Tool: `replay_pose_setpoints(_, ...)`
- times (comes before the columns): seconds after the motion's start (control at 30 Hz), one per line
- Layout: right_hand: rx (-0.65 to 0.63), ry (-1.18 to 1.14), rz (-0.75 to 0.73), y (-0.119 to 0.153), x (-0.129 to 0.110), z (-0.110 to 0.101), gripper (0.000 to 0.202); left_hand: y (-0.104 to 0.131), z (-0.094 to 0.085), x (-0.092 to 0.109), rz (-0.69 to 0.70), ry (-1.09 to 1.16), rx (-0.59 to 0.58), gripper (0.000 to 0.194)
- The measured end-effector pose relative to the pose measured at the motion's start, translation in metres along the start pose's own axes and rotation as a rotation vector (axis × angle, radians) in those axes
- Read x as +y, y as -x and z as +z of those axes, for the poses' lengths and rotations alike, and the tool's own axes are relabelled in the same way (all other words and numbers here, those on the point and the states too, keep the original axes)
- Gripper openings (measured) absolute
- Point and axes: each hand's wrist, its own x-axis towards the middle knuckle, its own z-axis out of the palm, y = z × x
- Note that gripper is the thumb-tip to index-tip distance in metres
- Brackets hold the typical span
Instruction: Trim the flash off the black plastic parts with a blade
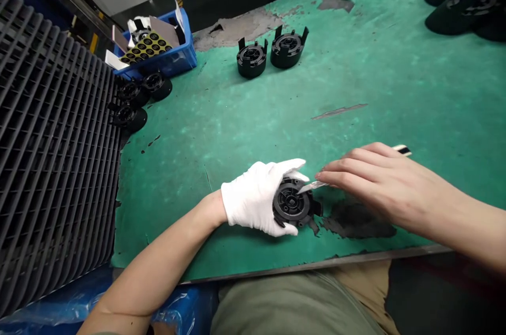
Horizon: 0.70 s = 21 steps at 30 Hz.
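Note:
My left hand [259, 198], in a white glove, grips a round black plastic part [292, 203] by its side. Ribs and a small centre hub show on the face of the part, and tabs stick out at its lower right. Bare and closed, my right hand [367, 179] holds a utility knife [316, 185] with a pale handle end showing behind the fingers. Its blade tip meets the upper right of the part's face, though I cannot tell whether it cuts in. The palm side of my right hand is hidden.
Two similar black parts [269, 55] stand further back on the green mat [221, 129]. Several more sit by the blue bin [174, 60] at left and at the far right corner [466, 5]. A dark slatted rack [59, 150] borders the left side. The mat has torn patches.

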Motion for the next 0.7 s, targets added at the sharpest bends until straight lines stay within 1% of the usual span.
replay_pose_setpoints(0.07, -0.037, 0.005, -0.038, -0.004, 0.01, 0.007, 0.045, 0.0, -0.002, 0.0, -0.005, 0.01, -0.014, 0.151)
replay_pose_setpoints(0.13, -0.099, -0.005, -0.066, -0.007, 0.017, 0.012, 0.045, -0.001, -0.002, 0.001, -0.011, 0.01, -0.011, 0.15)
replay_pose_setpoints(0.2, -0.131, -0.034, -0.084, -0.009, 0.022, 0.015, 0.044, -0.001, -0.003, 0.003, -0.022, 0.005, -0.008, 0.148)
replay_pose_setpoints(0.33, -0.092, -0.081, -0.083, -0.009, 0.026, 0.014, 0.045, -0.001, -0.002, 0.006, -0.038, -0.005, -0.009, 0.142)
replay_pose_setpoints(0.47, -0.14, -0.09, -0.113, -0.012, 0.03, 0.012, 0.048, 0.0, -0.002, 0.006, -0.027, -0.008, -0.002, 0.139)
replay_pose_setpoints(0.7, -0.075, -0.048, -0.212, -0.025, 0.032, 0.008, 0.038, -0.002, -0.004, 0.007, -0.055, -0.022, -0.019, 0.137)
